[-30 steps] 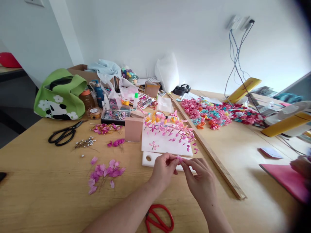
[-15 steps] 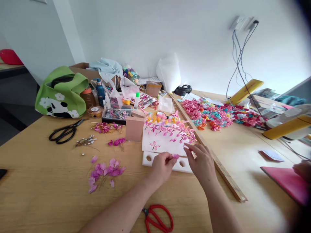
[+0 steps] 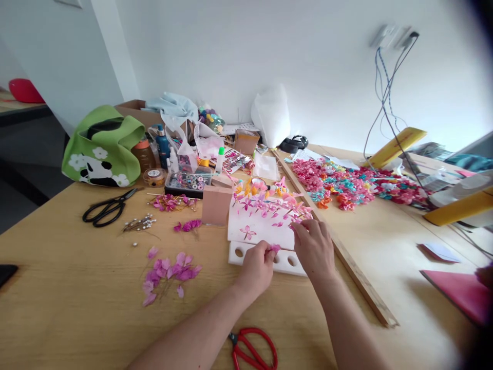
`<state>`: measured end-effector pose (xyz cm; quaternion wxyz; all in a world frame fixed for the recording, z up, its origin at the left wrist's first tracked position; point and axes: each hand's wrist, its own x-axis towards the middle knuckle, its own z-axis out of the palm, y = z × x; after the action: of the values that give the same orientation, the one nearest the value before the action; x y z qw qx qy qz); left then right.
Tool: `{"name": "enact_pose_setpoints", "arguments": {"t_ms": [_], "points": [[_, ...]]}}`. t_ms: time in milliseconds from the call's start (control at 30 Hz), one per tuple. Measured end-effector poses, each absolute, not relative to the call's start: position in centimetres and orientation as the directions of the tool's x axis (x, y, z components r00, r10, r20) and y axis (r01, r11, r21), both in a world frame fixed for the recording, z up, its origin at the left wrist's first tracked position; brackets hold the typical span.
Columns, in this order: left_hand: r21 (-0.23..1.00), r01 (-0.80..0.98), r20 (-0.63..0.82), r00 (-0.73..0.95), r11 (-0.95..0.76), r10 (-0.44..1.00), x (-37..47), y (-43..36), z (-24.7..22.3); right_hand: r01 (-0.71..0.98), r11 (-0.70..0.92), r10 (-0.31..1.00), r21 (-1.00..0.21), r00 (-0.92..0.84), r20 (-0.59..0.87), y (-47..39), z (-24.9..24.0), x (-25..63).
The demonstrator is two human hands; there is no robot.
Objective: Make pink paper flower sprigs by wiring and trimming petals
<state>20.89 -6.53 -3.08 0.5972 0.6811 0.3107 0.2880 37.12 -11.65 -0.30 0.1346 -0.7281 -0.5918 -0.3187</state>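
Note:
My left hand (image 3: 256,266) pinches a small pink petal (image 3: 275,247) between thumb and finger, just over a white foam strip (image 3: 251,247) with round holes. Beside it, my right hand (image 3: 315,251) has its fingertips pressed together at the edge of a white foam block (image 3: 265,234); whatever lies in them is too small to make out. Pink flower sprigs (image 3: 265,206) with orange ones behind stand along the block's top, and a single pink flower (image 3: 247,233) rests against its front. Loose petals with thin stems (image 3: 169,270) lie to the left.
Red-handled scissors (image 3: 254,349) lie near the front edge, black scissors (image 3: 110,208) at the left. A wooden strip (image 3: 362,282) runs along the right. Behind are a bead box (image 3: 185,191), a green bag (image 3: 102,149) and a colourful flower heap (image 3: 339,182). Another person's hand (image 3: 486,275) touches a pink folder (image 3: 458,293).
My right hand has moved slightly up toward the flowers, and its fingers have closed together. My left hand still holds the petal. The whole view has shifted a little.

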Motion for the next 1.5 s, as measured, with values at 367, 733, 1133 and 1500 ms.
{"name": "enact_pose_setpoints", "arguments": {"t_ms": [367,733,1133,1500], "points": [[0.981,-0.160,-0.004,0.537,0.107,0.844,21.2,-7.4,-2.6,0.952,0.018,0.859,0.305,-0.171,0.483,-15.9,1.8,32.8],[0.930,-0.141,-0.182,0.627,0.340,0.758,21.1,-7.7,-2.0,0.997,-0.062,0.767,0.040,0.023,0.641,-15.6,1.0,30.9],[0.906,-0.115,-0.184,0.759,0.407,0.625,20.9,-7.3,-2.3,0.878,-0.173,0.837,-0.446,0.370,0.403,-15.9,1.9,30.9],[0.894,-0.108,-0.166,0.822,0.435,0.545,20.6,-7.0,-2.7,0.802,-0.154,0.885,-0.577,0.371,0.280,-16.4,1.6,31.4]]}}
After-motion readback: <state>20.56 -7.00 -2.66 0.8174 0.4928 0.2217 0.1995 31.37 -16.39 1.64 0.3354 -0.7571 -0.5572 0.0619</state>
